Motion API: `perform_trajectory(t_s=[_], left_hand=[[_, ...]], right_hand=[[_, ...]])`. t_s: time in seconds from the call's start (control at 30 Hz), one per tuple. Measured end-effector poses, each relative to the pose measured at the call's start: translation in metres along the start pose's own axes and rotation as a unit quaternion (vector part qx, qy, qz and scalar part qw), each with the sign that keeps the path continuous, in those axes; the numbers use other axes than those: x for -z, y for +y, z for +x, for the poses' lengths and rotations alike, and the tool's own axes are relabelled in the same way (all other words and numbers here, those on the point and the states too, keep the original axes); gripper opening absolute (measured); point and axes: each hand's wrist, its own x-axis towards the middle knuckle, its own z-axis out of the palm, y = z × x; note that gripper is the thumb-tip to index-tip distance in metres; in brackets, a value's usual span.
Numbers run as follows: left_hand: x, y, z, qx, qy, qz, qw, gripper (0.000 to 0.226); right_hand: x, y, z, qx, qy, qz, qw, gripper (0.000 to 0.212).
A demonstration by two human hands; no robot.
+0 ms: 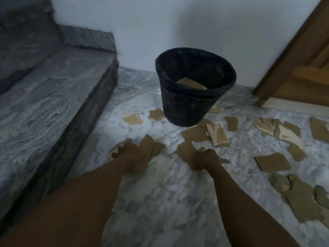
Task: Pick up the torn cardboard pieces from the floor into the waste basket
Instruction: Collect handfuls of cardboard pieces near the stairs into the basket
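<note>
Left hand (130, 154) and right hand (208, 157) each grip cardboard pieces (151, 145). Release only above the waste basket (187, 111)

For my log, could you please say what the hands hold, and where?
Left hand grips one cardboard piece, right hand another, each by its near edge.

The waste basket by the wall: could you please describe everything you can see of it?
The waste basket is a round black bin, plastic by its look, with perforated walls tapering towards the base. A black bag liner is folded over its rim. It stands upright on the marble floor close to the white wall, mouth open. At least one tan cardboard piece lies inside. Around its base lie torn pieces, some close against it. Nothing else is seen touching it.
</note>
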Motion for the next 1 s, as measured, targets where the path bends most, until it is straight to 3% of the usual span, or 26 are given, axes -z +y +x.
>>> perform_trajectory(t_s=[0.07, 0.13, 0.2, 0.3, 0.47, 0.6, 0.7, 0.8, 0.9, 1.0], left_hand=[[-0.007, -0.020, 0.001, -0.002, 0.005, 0.034, 0.999, 0.076], [-0.016, -0.031, 0.002, -0.017, 0.027, 0.120, 0.992, 0.075], [-0.018, -0.034, 0.003, -0.053, 0.061, 0.193, 0.978, 0.076], [-0.019, -0.032, 0.007, -0.121, 0.106, 0.235, 0.959, 0.067], [-0.028, -0.020, 0.019, -0.159, 0.072, 0.268, 0.948, 0.061], [-0.035, -0.011, 0.019, -0.145, 0.041, 0.241, 0.959, 0.063], [-0.033, -0.006, 0.016, -0.141, 0.023, 0.235, 0.961, 0.064], [-0.033, -0.006, 0.013, -0.127, 0.002, 0.253, 0.959, 0.066], [-0.036, -0.006, 0.015, -0.127, -0.005, 0.279, 0.952, 0.064], [-0.034, -0.002, 0.014, -0.146, 0.003, 0.275, 0.950, 0.067]], right_hand=[[-0.014, -0.005, -0.002, -0.035, 0.072, -0.076, 0.994, 0.061], [-0.024, -0.010, -0.001, -0.014, 0.108, -0.091, 0.990, 0.070], [-0.031, -0.012, 0.005, 0.032, 0.057, -0.113, 0.992, 0.078], [-0.039, -0.004, 0.010, 0.032, 0.009, -0.165, 0.986, 0.085], [-0.036, 0.006, 0.008, -0.032, 0.021, -0.170, 0.985, 0.059], [-0.030, 0.008, 0.012, -0.071, 0.004, -0.181, 0.981, 0.058], [-0.031, 0.005, 0.014, -0.067, 0.009, -0.190, 0.979, 0.054], [-0.032, -0.003, 0.019, -0.054, -0.042, -0.153, 0.986, 0.054], [-0.035, -0.009, 0.020, -0.010, -0.057, -0.116, 0.992, 0.038], [-0.032, -0.015, 0.017, -0.015, -0.056, -0.032, 0.998, 0.054]])
